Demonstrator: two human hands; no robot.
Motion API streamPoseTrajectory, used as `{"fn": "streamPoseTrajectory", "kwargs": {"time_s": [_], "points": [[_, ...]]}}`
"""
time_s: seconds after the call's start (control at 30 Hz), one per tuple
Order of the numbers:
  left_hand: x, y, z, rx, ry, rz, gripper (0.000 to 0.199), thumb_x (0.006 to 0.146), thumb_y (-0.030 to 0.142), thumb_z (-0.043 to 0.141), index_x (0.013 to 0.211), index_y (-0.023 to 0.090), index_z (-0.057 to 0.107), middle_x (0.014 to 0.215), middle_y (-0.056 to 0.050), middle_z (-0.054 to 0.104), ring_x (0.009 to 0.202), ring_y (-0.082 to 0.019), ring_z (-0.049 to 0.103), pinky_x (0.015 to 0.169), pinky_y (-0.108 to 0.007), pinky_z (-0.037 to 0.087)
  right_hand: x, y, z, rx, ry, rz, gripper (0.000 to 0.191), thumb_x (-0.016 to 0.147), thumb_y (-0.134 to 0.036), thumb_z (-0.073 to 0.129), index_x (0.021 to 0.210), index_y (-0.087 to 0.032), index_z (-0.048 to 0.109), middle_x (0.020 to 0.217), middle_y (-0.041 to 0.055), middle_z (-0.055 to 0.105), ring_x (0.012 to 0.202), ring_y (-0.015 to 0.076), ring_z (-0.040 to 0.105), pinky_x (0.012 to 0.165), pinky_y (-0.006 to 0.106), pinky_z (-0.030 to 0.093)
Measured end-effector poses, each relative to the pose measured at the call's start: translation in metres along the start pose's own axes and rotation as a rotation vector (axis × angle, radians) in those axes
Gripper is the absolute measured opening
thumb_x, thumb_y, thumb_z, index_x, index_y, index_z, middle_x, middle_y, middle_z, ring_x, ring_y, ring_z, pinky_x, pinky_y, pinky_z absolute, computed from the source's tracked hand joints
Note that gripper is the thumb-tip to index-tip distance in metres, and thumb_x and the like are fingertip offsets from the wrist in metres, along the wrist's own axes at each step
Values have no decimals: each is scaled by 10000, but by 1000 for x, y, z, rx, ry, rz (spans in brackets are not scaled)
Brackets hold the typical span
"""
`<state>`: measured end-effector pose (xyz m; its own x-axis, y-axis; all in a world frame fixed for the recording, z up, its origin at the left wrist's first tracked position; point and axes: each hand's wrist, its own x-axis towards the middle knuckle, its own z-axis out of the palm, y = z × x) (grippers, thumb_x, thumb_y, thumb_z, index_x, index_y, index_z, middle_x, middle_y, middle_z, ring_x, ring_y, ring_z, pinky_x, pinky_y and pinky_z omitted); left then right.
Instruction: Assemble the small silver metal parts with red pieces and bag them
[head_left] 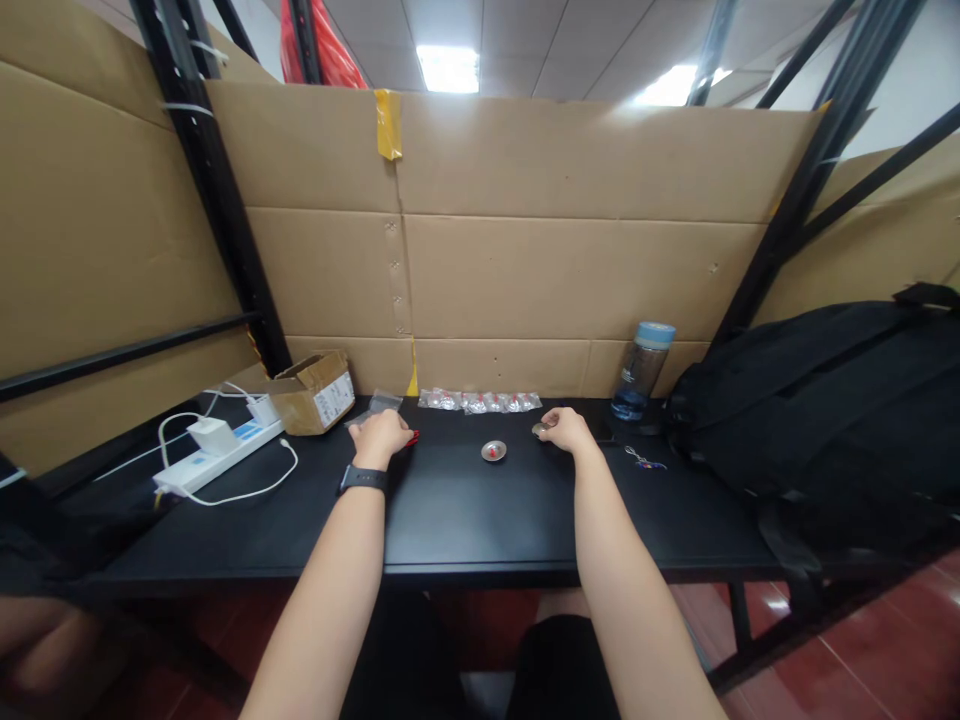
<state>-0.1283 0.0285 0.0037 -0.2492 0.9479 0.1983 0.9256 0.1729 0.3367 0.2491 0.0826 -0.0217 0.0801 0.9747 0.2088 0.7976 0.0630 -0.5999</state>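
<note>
My left hand (381, 438), with a dark watch on its wrist, is at the left of the black table beside a red item (412, 438) that its fingers touch; how firmly they hold it is too small to tell. A clear plastic bag (385, 401) lies just behind that hand. Pinched in the fingers of my right hand (566, 429) is a small round metal piece (539, 429). Between the hands a small round metal dish (493, 451) with red in its middle lies on the table. A row of clear packets (480, 402) runs along the back.
At the left are an open cardboard box (313, 393) and a white power strip (217, 453) with cables. To the right stand a water bottle (643, 370), a keychain (645, 460) and a black backpack (817, 430). Cardboard panels (525, 240) wall the back.
</note>
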Motion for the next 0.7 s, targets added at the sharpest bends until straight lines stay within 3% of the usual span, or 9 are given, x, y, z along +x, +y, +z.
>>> {"fn": "streamPoseTrajectory", "kwargs": {"time_s": [0.07, 0.13, 0.2, 0.3, 0.4, 0.5, 0.6, 0.7], "points": [[-4, 15, 5, -47, 131, 184, 281, 816, 341, 628, 1067, 246, 711, 1162, -114, 709, 1132, -324, 613, 954, -460, 404, 2, 3, 3, -12, -36, 19, 283, 562, -184, 833, 837, -199, 769, 905, 69, 778, 862, 215, 732, 771, 259, 526], [-12, 35, 14, -133, 164, 466, 263, 897, 304, 549, 1114, 249, 686, 1209, -87, 685, 1164, -261, 597, 963, -391, 411, 3, 5, 5, -18, -62, 33, 248, 575, -178, 836, 814, -206, 777, 876, 64, 780, 843, 210, 735, 755, 250, 525], [-22, 57, 25, -171, 45, 720, 240, 924, 284, 537, 1108, 273, 691, 1204, -49, 686, 1174, -225, 593, 962, -350, 406, 3, 7, 6, -22, -65, 43, 214, 610, -161, 818, 816, -206, 784, 876, 69, 783, 858, 212, 737, 768, 250, 527], [-37, 83, 39, -153, -81, 894, 224, 955, 281, 523, 1084, 307, 705, 1167, -14, 697, 1112, -201, 620, 926, -323, 405, 3, 8, 6, -23, -49, 49, 214, 666, -107, 761, 856, -200, 790, 925, 79, 786, 914, 211, 735, 814, 250, 526], [-47, 94, 44, -109, -112, 927, 228, 969, 249, 503, 1001, 290, 725, 1091, -19, 707, 1023, -183, 645, 890, -299, 409, 4, 6, 5, -23, -39, 54, 212, 682, -73, 726, 857, -170, 792, 935, 110, 784, 925, 236, 734, 840, 279, 531], [-49, 97, 46, -91, -83, 841, 171, 943, 249, 553, 931, 244, 724, 1023, -56, 704, 989, -206, 646, 884, -305, 416, 3, -1, 4, -8, -24, 12, 185, 726, -102, 705, 885, -140, 793, 1001, 154, 771, 996, 270, 717, 915, 331, 518], [-47, 97, 52, -114, -58, 759, 143, 920, 245, 584, 848, 193, 697, 939, -94, 696, 952, -234, 651, 884, -329, 427, -1, -15, 7, 45, -33, -102, 232, 811, -165, 664, 1012, -156, 779, 1122, 132, 749, 1082, 241, 686, 993, 333, 487], [-43, 95, 60, -178, -44, 718, 143, 914, 239, 585, 814, 177, 665, 902, -106, 699, 927, -240, 661, 871, -330, 443, -9, -33, 17, 152, -224, -266, 358, 747, -251, 781, 1101, -200, 755, 1140, 85, 747, 992, 205, 704, 916, 304, 536]]}}
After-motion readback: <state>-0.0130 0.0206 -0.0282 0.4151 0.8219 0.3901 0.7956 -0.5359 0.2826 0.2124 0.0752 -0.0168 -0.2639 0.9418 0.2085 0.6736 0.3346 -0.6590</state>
